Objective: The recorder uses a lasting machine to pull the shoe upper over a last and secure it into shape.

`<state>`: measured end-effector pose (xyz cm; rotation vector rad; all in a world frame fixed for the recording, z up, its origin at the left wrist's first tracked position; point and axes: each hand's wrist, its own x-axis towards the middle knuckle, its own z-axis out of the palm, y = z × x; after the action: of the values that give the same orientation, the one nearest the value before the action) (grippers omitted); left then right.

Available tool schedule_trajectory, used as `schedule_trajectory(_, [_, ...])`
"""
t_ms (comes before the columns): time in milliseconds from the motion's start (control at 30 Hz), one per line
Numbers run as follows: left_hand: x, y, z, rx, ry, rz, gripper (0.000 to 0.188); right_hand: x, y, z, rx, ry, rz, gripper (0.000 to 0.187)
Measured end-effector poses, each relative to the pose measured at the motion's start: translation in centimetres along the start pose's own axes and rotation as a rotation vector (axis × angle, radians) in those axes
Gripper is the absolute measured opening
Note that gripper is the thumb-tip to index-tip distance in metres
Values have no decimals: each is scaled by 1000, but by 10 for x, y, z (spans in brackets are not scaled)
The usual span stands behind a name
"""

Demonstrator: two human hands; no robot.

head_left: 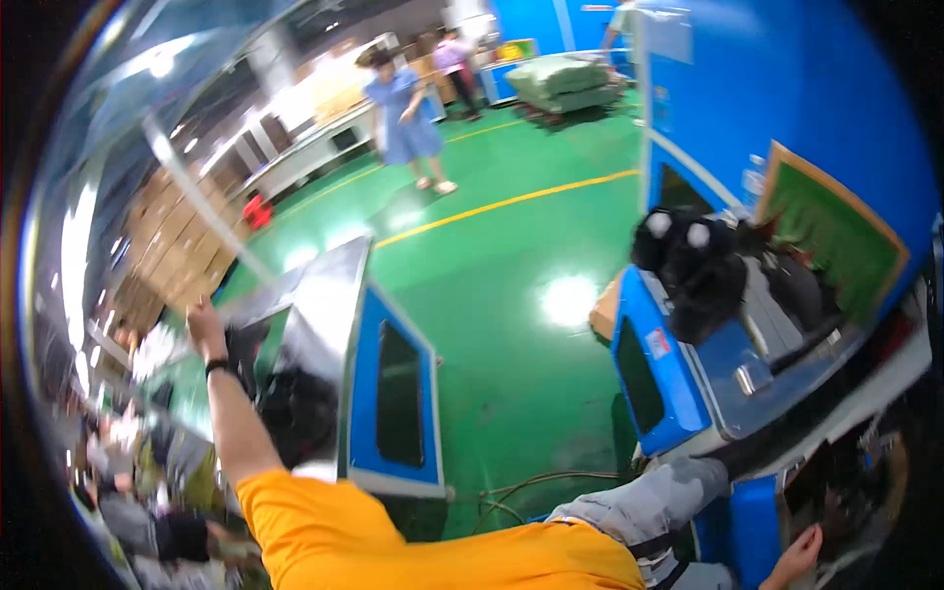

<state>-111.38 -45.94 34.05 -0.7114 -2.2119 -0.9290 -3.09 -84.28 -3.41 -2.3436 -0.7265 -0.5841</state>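
Observation:
My left arm stretches out to the left, and my left hand [205, 329] is closed at its end, beside the corner of a metal-topped blue workstation [329, 305]. Whatever it may grip is too small to make out. Dark soft pieces [295, 408] lie on that workstation below my forearm. Low at the right edge, my right hand [798, 556] has its fingers drawn together next to a dark brown, blurred thing [846, 497]. What those fingers hold, if anything, cannot be seen.
To the right, a blue bench [674, 364] carries black fluffy pieces [693, 265] near a green, wood-framed board [836, 231]. Cables [551, 477] lie on the green floor. A person in blue [405, 113] stands ahead; stacked cartons [177, 236] and a pale green covered pile [565, 79] stand farther off.

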Motion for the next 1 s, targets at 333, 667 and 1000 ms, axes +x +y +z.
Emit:
schedule_trajectory(333, [-352,509,44,-885,-686,1114,16,-4,-80,-50,196,98,-65,24])
schedule_trajectory(667, [-799,779,-64,-960,-1821,966,106,-2,-100,-54,99,84,-47,23])
schedule_trajectory(1000, [-961,799,-90,-570,-1411,671,102,-8,-104,-53,46,45,-23,24])
